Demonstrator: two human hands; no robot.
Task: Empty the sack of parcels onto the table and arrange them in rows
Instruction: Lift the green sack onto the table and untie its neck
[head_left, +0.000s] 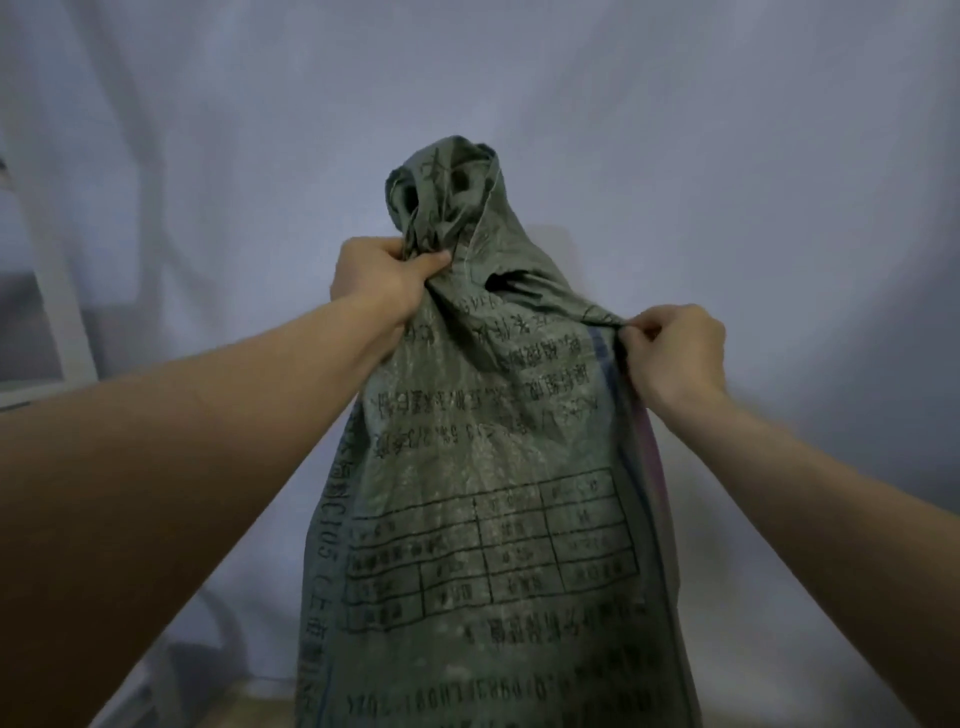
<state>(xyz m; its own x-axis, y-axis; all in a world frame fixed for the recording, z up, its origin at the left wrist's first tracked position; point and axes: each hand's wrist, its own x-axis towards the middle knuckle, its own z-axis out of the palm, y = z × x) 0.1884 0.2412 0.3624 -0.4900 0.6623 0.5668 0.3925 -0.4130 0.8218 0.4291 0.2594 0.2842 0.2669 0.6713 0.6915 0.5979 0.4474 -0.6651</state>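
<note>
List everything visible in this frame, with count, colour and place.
sack: one, grey-green with black print, centre, upright, its neck bunched.
backdrop: one, pale grey cloth, behind everything.
frame: one, white, far left edge, partly cut off.
parcels: none visible.
left hand: one, gripping the bunched neck of the sack.
right hand: one, fingers pinching the sack's right edge.
</note>
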